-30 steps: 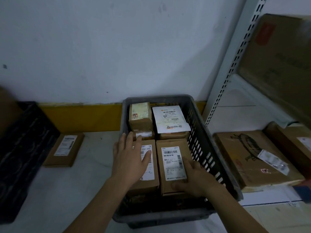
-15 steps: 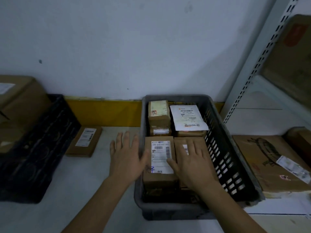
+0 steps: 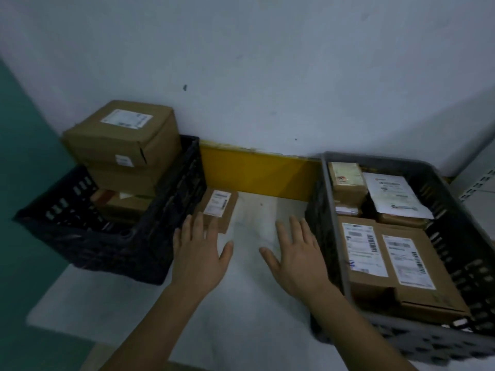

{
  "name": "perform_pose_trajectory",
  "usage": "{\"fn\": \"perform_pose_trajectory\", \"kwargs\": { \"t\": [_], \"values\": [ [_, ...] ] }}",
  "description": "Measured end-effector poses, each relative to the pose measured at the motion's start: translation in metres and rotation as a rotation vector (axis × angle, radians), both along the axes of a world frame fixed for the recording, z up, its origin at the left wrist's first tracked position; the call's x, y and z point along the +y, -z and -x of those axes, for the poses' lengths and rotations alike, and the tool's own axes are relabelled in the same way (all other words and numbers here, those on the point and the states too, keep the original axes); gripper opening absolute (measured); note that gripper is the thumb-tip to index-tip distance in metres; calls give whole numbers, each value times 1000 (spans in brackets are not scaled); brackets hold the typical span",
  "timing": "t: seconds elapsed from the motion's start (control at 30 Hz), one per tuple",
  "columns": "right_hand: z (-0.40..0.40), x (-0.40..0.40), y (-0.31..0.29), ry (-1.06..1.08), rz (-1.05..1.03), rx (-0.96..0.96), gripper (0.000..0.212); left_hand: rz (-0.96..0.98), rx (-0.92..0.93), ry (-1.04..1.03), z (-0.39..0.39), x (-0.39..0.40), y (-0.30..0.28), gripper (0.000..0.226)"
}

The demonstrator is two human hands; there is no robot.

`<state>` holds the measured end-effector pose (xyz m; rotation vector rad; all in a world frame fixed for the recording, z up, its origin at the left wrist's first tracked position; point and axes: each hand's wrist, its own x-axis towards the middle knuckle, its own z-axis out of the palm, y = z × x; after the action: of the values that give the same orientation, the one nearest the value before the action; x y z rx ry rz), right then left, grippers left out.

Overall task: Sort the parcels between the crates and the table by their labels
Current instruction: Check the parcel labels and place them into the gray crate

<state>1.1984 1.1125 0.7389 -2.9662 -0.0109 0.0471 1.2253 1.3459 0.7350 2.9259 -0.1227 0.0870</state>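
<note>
The sorting looks partly done, with much still to go: parcels sit in both crates and only one lies out on the white table (image 3: 249, 311). The grey crate (image 3: 455, 341) at the right holds the most, two flat labelled parcels (image 3: 385, 261) side by side at its near end, smaller boxes and a white mailer (image 3: 393, 196) behind. The black crate (image 3: 150, 247) at the left carries a stack of cardboard boxes (image 3: 123, 137) rising above its rim. A small flat parcel (image 3: 218, 210) lies on the table just beside it. The left hand (image 3: 199, 255) and right hand (image 3: 297, 253) hover over the table between the crates, fingers spread, holding nothing
</note>
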Motion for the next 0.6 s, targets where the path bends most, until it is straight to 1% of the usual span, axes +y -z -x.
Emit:
{"fn": "perform_pose_trajectory", "kwargs": {
  "t": [0.1, 0.23, 0.37, 0.47, 0.6],
  "values": [
    [-5, 37, 15, 5, 13, 57, 91, -15, 54, -25, 1, 32, 7, 85],
    [-19, 62, 27, 8, 43, 104, 90, -24, 91, -20, -8, 52, 16, 86],
    [-47, 72, 39, 10, 56, 140, 92, -31, 129, -17, -33, 54, 28, 84],
    [-77, 73, 56, 5, 46, 160, 90, -55, 172, -14, -58, 53, 40, 78],
    [-112, 71, 82, -8, 14, 191, 89, -77, 233, -15, -92, 55, 58, 78]
  ]
}}
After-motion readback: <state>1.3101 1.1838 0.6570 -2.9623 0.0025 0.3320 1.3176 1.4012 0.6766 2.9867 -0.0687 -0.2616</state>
